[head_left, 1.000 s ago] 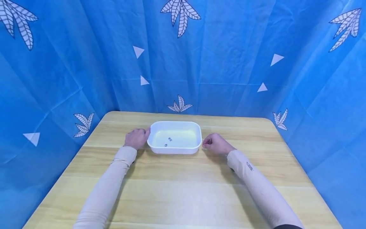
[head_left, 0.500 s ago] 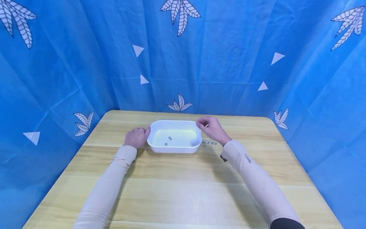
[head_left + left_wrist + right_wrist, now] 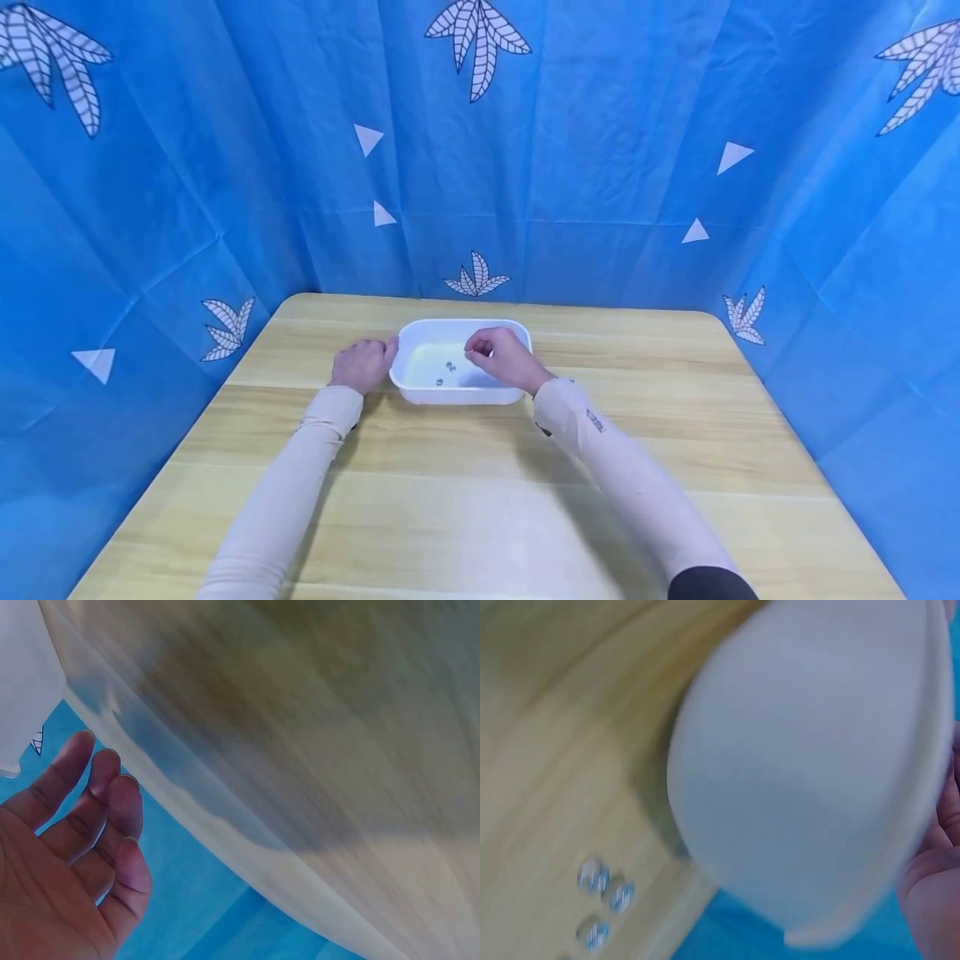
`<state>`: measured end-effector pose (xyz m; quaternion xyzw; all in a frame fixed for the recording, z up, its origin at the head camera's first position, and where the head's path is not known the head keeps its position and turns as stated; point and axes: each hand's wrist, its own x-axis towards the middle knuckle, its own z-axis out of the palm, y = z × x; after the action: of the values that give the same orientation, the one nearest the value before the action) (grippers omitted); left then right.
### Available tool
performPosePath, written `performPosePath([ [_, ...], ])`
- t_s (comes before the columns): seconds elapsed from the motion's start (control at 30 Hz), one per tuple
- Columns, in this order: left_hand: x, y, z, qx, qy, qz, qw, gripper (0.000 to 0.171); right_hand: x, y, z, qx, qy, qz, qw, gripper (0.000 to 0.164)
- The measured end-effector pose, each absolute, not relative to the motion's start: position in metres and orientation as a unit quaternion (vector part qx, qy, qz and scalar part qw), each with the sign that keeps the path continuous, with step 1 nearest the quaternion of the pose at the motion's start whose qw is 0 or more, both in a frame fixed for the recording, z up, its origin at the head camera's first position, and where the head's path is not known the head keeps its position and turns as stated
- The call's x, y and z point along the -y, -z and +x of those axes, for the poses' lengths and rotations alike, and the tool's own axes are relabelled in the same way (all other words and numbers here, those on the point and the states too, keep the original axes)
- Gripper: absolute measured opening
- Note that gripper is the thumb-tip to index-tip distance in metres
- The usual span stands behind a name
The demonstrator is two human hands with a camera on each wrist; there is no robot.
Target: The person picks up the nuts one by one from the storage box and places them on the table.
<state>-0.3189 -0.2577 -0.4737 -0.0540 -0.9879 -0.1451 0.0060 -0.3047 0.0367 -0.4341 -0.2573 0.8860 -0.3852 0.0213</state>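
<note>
A white oblong plastic basin (image 3: 457, 397) stands toward the far side of the table, with small clear glass marbles (image 3: 439, 382) on its floor. At its left end my left hand (image 3: 362, 365) holds the rim with the thumb; in the left wrist view its other fingers (image 3: 124, 802) hang loosely bent beside the basin wall (image 3: 26, 682). Over the basin's right half is my right hand (image 3: 504, 357), thumb and fingertips together in a pinch on a tiny marble, which the fingers hide. More glass marbles (image 3: 594, 875) lie on the table by the basin's right end.
The light wood table (image 3: 450, 517) has rounded far corners. Blue cloth (image 3: 600, 167) with white leaf and triangle prints hangs behind it and along both sides. One loose marble (image 3: 572, 380) shows just beyond my right sleeve.
My right hand rose from the marbles on the table, passed the basin's right rim and moved left over its inside. My left hand has stayed at the left rim.
</note>
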Motion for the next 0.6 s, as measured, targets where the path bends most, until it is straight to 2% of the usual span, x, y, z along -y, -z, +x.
performPosePath([
  [0.33, 0.259, 0.477, -0.315, 0.989, 0.143, -0.045, 0.0, 0.076, -0.007, 0.457, -0.298, -0.883, 0.398, -0.243, 0.059, 0.015],
  [0.6, 0.259, 0.473, -0.32, 0.99, 0.132, -0.048, 0.014, 0.074, 0.001, 0.462, -0.299, -0.889, 0.403, -0.209, 0.059, 0.013],
])
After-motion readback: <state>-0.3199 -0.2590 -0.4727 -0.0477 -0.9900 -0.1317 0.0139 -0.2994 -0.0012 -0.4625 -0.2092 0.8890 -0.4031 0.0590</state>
